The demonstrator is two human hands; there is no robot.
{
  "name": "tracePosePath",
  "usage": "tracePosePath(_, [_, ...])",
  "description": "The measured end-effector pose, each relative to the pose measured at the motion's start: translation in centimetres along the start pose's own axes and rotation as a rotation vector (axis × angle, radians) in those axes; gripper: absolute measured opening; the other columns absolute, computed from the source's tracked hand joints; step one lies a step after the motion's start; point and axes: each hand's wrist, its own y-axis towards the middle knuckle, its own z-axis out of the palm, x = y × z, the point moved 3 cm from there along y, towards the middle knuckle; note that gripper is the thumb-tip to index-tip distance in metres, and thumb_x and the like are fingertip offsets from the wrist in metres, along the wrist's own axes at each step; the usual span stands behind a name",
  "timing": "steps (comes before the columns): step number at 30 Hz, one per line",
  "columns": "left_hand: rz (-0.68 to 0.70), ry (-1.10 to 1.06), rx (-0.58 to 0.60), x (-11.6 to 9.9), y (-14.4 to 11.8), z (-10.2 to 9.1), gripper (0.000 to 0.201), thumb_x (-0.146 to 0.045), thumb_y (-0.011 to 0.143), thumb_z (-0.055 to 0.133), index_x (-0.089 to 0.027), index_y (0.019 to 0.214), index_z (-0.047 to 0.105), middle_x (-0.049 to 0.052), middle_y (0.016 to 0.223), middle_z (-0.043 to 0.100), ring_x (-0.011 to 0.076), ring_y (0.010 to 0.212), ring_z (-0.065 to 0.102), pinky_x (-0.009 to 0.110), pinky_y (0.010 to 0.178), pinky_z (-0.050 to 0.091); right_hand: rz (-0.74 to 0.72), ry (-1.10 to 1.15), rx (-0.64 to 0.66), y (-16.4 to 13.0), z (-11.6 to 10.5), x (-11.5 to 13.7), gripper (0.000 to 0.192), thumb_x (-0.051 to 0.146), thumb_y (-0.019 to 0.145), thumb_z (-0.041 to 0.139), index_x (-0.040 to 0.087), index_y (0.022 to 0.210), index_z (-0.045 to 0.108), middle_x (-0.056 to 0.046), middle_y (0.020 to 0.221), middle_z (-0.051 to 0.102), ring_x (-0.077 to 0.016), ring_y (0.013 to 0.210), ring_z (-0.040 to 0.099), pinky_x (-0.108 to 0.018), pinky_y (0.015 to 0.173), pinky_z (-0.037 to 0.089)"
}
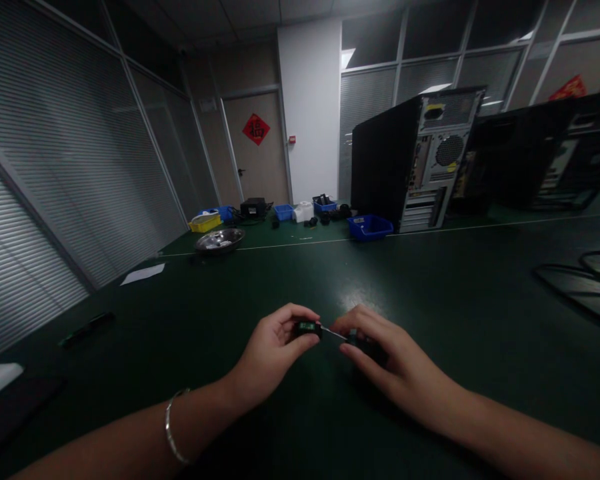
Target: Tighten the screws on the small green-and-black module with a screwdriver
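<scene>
At the lower centre of the frame we see the left hand (275,350) pinching a small black part (308,328) just above the desk (430,280). The right hand (380,353) grips a thin tool (334,333), lying left-right, its tip touching the part.

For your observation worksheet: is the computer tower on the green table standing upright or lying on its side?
Upright. The computer tower stands tall on the green table, its rear panel with the round fan grille facing the camera.
</scene>
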Motion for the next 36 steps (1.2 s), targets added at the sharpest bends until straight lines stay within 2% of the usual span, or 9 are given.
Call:
tracePosePath(3, [0.018, 0.041, -0.025, -0.1, -0.1, -0.1, 0.021, -0.017, 0.077, 0.071, -0.017, 0.097, 0.064, 0.004, 0.099, 0.066, 0.0204, 0.1, 0.063, 0.037, 0.093, 0.048, 0.009, -0.003, 0.014, 0.1, -0.1, 0.2, 0.02, 0.02, 0.094, 0.05, 0.023, 0.111, 0.059, -0.006, 0.105, 0.059, -0.0191, 0.093, 0.058, -0.034, 0.083, 0.048])
tracePosePath(10, [0.158, 0.198, -0.01, -0.9, -0.5, 0.1, 0.019, -0.02, 0.077, 0.072, -0.018, 0.096, 0.07, 0.006, 0.098, 0.064, 0.0208, 0.097, 0.062, 0.035, 0.089, 0.049, 0.004, 0.002, 0.021, 0.1, -0.1, 0.2, 0.022, 0.019, 0.093, 0.052, 0.024, 0.111, 0.062, -0.005, 0.104, 0.06, -0.0194, 0.092, 0.059, -0.033, 0.081, 0.049])
tracePosePath(13, [0.118, 0.169, -0.015, -1.1, -0.5, 0.2, 0.017, -0.02, 0.077, 0.073, -0.017, 0.094, 0.072, 0.005, 0.095, 0.066, 0.0196, 0.093, 0.063, 0.033, 0.086, 0.05, 0.001, 0.01, 0.026, 0.0, 0.0, 0.1, 0.023, 0.019, 0.093, 0.052, 0.024, 0.113, 0.062, -0.005, 0.104, 0.06, -0.0191, 0.093, 0.058, -0.034, 0.083, 0.048])
tracePosePath(17, [0.016, 0.018, -0.012, -1.1, -0.3, 0.4, 0.018, -0.018, 0.074, 0.074, -0.016, 0.092, 0.072, 0.004, 0.091, 0.069, 0.0178, 0.089, 0.065, 0.032, 0.086, 0.051, -0.001, 0.034, 0.005, 0.1, 0.1, 0.1, 0.022, 0.02, 0.093, 0.052, 0.023, 0.112, 0.062, -0.005, 0.102, 0.061, -0.0188, 0.091, 0.058, -0.033, 0.081, 0.048])
tracePosePath(25, [-0.038, -0.118, -0.024, -0.8, -0.2, 0.4, 0.019, -0.017, 0.071, 0.076, -0.015, 0.09, 0.073, 0.004, 0.089, 0.072, 0.0165, 0.084, 0.066, 0.033, 0.085, 0.052, 0.012, 0.074, -0.005, 0.0, 0.1, 0.3, 0.017, 0.021, 0.093, 0.053, 0.024, 0.109, 0.061, -0.004, 0.101, 0.062, -0.0172, 0.085, 0.058, -0.031, 0.075, 0.047])
tracePosePath(32, [0.071, 0.038, -0.039, -1.4, -0.5, 0.3, 0.015, -0.016, 0.074, 0.075, -0.016, 0.089, 0.075, 0.004, 0.089, 0.07, 0.0176, 0.088, 0.065, 0.03, 0.082, 0.051, -0.004, 0.076, -0.001, 0.1, 0.1, 0.3, 0.018, 0.018, 0.093, 0.054, 0.023, 0.108, 0.062, -0.003, 0.098, 0.061, -0.0172, 0.086, 0.057, -0.031, 0.075, 0.046])
tracePosePath(36, [0.039, -0.011, -0.016, -1.4, -0.5, 0.4, 0.016, -0.016, 0.074, 0.075, -0.017, 0.09, 0.075, 0.003, 0.09, 0.07, 0.0163, 0.087, 0.066, 0.029, 0.082, 0.052, 0.003, 0.088, -0.013, 0.0, 0.0, 0.4, 0.018, 0.018, 0.092, 0.055, 0.024, 0.108, 0.062, -0.003, 0.098, 0.062, -0.0171, 0.085, 0.057, -0.031, 0.074, 0.047])
